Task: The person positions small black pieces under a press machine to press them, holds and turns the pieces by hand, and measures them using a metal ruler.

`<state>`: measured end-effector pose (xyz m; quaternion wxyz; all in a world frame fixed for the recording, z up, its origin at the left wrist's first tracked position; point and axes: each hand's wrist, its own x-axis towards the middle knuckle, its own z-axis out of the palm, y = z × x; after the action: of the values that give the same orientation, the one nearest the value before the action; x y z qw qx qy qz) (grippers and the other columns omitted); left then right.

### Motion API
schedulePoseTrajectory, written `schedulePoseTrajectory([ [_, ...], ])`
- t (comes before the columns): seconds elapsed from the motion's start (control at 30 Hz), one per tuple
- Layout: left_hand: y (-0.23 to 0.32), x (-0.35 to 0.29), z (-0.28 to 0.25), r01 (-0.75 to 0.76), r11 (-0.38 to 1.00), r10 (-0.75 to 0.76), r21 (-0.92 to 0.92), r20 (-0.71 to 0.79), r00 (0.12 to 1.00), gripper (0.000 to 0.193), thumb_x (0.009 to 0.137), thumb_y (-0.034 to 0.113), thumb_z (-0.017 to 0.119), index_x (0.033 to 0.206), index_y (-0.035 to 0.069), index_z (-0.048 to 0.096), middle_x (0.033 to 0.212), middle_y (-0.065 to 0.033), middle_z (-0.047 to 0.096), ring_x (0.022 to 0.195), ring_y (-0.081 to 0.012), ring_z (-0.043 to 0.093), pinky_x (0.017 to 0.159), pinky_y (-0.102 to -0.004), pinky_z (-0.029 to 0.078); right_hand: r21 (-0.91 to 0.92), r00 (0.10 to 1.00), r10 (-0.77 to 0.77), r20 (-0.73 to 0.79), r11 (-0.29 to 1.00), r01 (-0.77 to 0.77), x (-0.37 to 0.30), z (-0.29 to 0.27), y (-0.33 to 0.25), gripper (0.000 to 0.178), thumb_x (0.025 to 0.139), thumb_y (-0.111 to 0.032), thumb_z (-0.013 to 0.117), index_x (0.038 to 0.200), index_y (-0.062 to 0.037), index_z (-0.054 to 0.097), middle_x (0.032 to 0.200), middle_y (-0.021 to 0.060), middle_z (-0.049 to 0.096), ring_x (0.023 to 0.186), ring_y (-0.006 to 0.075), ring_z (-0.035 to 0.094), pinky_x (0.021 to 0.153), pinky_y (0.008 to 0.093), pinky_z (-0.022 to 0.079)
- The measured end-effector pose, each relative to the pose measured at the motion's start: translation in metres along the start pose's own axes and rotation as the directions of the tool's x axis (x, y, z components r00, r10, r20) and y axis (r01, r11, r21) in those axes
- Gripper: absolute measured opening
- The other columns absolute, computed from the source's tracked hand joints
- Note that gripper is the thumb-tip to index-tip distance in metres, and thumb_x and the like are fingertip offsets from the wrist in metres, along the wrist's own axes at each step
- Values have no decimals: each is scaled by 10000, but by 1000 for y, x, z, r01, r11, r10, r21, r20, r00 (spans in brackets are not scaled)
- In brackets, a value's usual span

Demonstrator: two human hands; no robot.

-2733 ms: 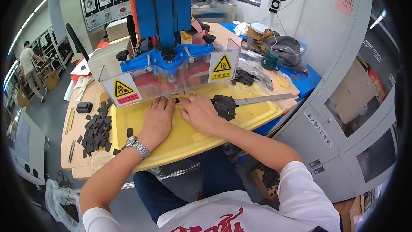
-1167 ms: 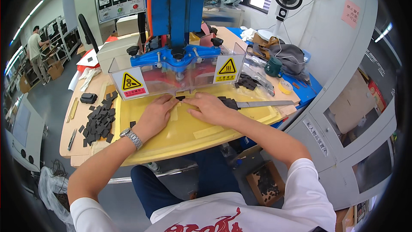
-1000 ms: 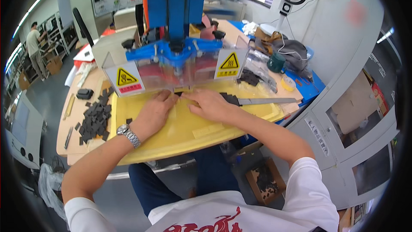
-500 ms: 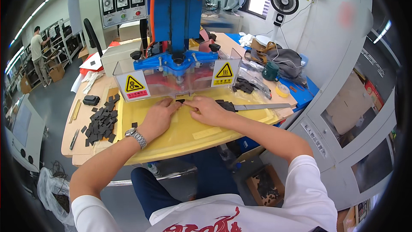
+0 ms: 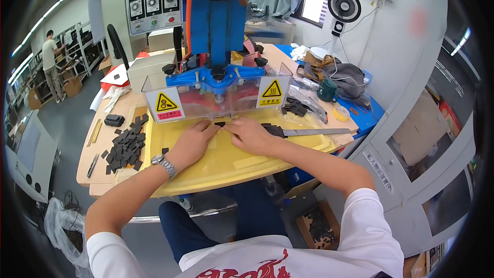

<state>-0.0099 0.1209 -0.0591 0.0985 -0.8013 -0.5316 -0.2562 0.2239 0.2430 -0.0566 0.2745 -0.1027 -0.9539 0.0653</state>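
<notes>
A small flat black piece [image 5: 220,124] lies on the yellow work surface [image 5: 226,167], just under the front edge of a clear press guard [image 5: 206,110]. From the left, my left hand [image 5: 195,140] reaches it with fingers close together, their tips at its near left edge. On the other side my right hand [image 5: 248,135] is bent, with index finger and thumb at the piece's right end. Both hands rest low on the yellow surface. The undersides of the fingers are hidden.
Loose black pieces [image 5: 126,146] are heaped at the left, beside tweezers [image 5: 93,166] and a black block [image 5: 113,120]. More black pieces and a steel ruler [image 5: 316,132] lie right of my right hand. The blue press head [image 5: 218,76] stands over the work.
My right index finger has drawn back a little and curled, so more of the black piece shows. My left hand stays almost in place. The whole view has shifted slightly.
</notes>
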Motion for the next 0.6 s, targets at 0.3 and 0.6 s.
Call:
schedulePoseTrajectory([
  [0.3,1,6,-2,33,999,-33,-16,14,999,404,998,5,600,1393,37,678,1440,-268,657,1321,-452,641,1098,-497,552,-84,998,-53,-25,995,50,2,-1,2,364,907,-77,635,1235,54,726,1086,204,734,1048,401,680,924,505,561],
  [0.6,2,3,-3,33,997,-33,-63,-1,999,394,998,1,604,1380,47,689,1417,-265,672,1293,-457,656,1076,-503,561,44,993,97,-62,995,-95,-5,0,1,367,919,-74,649,1264,30,722,1024,204,702,935,416,690,857,513,570],
])
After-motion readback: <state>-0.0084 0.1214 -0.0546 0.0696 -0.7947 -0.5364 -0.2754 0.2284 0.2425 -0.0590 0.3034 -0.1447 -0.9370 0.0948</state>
